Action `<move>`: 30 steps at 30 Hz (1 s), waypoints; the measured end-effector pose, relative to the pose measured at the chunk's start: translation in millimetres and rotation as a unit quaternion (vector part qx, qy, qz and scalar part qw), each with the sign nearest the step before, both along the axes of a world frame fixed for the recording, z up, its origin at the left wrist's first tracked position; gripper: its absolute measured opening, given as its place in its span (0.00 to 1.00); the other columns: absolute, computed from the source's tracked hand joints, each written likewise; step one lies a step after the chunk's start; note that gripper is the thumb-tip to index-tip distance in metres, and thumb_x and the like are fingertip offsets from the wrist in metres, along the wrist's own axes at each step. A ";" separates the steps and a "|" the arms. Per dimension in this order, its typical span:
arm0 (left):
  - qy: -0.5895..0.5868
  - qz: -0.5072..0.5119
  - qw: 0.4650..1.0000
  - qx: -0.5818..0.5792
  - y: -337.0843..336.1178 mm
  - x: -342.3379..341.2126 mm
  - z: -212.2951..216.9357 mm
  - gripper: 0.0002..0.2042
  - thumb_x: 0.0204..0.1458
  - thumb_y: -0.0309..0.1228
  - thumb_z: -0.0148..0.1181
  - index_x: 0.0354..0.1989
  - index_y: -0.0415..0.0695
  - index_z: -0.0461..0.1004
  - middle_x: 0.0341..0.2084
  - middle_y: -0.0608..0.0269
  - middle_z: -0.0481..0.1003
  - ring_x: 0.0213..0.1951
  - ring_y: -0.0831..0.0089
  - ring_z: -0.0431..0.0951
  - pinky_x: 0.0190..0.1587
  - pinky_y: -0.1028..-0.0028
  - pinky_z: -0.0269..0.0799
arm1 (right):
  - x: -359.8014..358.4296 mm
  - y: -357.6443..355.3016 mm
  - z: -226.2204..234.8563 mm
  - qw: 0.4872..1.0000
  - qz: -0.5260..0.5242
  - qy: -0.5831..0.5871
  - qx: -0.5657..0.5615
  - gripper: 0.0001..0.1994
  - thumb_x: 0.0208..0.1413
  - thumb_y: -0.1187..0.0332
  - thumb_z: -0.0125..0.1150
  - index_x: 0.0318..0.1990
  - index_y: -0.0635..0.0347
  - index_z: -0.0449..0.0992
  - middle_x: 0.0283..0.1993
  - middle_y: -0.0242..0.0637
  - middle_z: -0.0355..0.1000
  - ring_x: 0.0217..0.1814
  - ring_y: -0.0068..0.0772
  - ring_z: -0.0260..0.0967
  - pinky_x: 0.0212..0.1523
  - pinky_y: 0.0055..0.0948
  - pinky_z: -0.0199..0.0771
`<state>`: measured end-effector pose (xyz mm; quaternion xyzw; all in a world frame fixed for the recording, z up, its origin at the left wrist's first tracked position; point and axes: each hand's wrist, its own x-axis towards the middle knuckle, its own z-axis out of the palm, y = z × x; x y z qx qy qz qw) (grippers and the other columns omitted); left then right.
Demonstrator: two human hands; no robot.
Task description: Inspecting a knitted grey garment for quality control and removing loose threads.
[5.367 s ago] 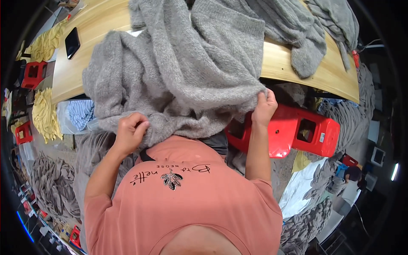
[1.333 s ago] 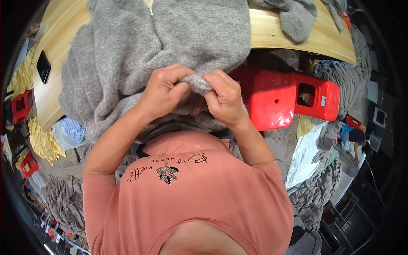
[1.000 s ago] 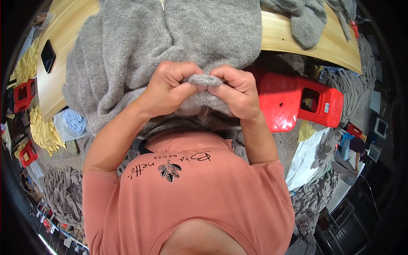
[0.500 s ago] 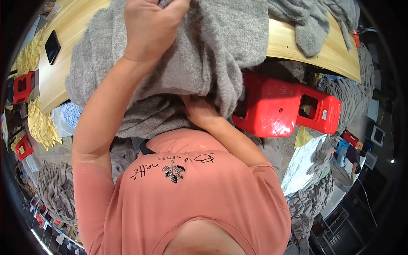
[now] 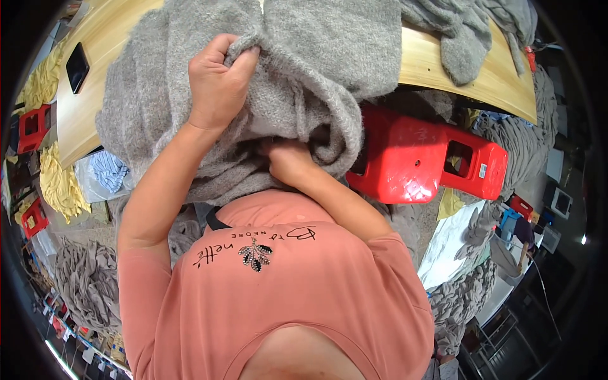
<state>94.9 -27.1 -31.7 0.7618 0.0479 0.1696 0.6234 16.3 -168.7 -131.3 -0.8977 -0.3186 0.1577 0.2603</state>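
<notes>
Head view: grey knit sweater (image 5: 329, 57) draped over wooden table (image 5: 437, 63) edge. Left hand (image 5: 218, 85) fingers clenched on bunched fold. Right hand (image 5: 288, 161) tucked under knit, fingers hidden, grip unclear. Red plastic stool (image 5: 418, 158) just beside right wrist.

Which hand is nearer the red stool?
Right. The right hand sits low under the grey sweater, beside the red stool; the left hand grips the knit higher up, farther away.
</notes>
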 end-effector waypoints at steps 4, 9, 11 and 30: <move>-0.012 -0.003 0.999 0.052 12.2 -5.8 7.4 0.04 0.44 0.23 0.56 0.29 0.38 0.73 0.17 0.70 0.71 0.22 0.87 0.66 0.25 0.83 0.63 | 26.7 -37.5 68.0 0.882 0.029 0.366 0.295 0.10 0.37 0.76 0.59 0.31 0.68 0.72 0.28 0.43 0.70 0.32 0.27 0.68 0.34 0.25 0.66; 0.092 -0.141 0.985 -0.041 -24.1 -42.3 5.3 0.02 0.46 0.23 0.52 0.27 0.39 0.70 0.19 0.69 0.70 0.24 0.85 0.66 0.26 0.81 0.63 | 24.6 -49.5 83.5 0.733 -0.215 0.421 0.490 0.10 0.44 0.80 0.57 0.36 0.69 0.69 0.34 0.36 0.70 0.32 0.21 0.66 0.35 0.17 0.66; 0.222 -0.190 0.942 -0.165 -32.1 -57.4 -7.8 0.02 0.47 0.23 0.51 0.28 0.38 0.69 0.21 0.69 0.70 0.26 0.86 0.66 0.28 0.82 0.63 | 20.5 -41.3 78.5 0.738 -0.257 0.360 0.509 0.11 0.45 0.81 0.57 0.38 0.68 0.67 0.33 0.37 0.70 0.31 0.18 0.66 0.32 0.16 0.66; 0.243 -0.034 0.878 -0.410 -43.7 -58.3 9.0 0.10 0.50 0.26 0.50 0.39 0.33 0.66 0.30 0.62 0.73 0.31 0.80 0.70 0.36 0.79 0.66 | 7.5 -33.5 64.7 0.878 -0.178 -0.333 0.293 0.16 0.44 0.74 0.60 0.43 0.66 0.70 0.30 0.40 0.66 0.26 0.30 0.63 0.24 0.26 0.65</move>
